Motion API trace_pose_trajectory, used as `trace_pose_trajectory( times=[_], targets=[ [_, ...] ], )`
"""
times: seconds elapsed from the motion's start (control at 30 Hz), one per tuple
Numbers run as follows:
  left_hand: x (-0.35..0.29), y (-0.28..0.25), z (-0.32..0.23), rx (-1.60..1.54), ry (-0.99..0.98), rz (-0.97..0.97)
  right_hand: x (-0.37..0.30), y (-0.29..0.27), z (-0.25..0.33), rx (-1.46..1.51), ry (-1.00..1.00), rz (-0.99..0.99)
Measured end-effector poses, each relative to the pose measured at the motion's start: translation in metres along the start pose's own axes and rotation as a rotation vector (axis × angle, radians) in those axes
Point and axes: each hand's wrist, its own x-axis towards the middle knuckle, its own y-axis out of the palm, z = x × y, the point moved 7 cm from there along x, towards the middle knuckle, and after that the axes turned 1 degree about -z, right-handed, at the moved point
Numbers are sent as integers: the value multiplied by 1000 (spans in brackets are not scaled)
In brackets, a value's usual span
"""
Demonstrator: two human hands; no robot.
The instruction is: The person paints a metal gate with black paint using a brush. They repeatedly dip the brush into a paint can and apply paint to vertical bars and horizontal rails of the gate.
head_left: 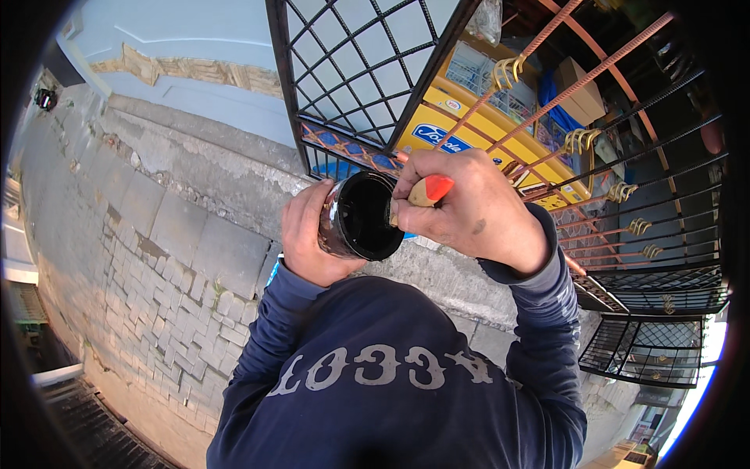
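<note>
In front of my chest, my left hand [305, 234] wraps round the left side of a can [332, 228] with dark, paint-smeared walls. Its open mouth faces me and shows black paint [367, 215] inside. My right hand [476, 203] grips a paintbrush [429, 190] with a pale wooden handle and a red tip. The brush points down at the can's right rim; its bristles are hidden by the rim and my fingers. Dark smudges mark the back of my right hand.
A black lattice metal panel [363, 59] stands ahead. To the right runs a barred fence [594, 78], part black, part reddish-brown, with gold ornaments. Behind it sits a yellow chest freezer [469, 117]. Grey paving [172, 289] and a concrete ledge [203, 164] lie to the left.
</note>
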Motion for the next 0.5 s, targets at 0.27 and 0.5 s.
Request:
trace_pose_trajectory(
  times=[0.27, 0.5],
  targets=[
    [1, 2, -14, 91, 76, 29, 1, -5, 3, -50, -25, 52],
    [-1, -1, -17, 99, 58, 48, 9, 15, -2, -170, -3, 196]
  ],
)
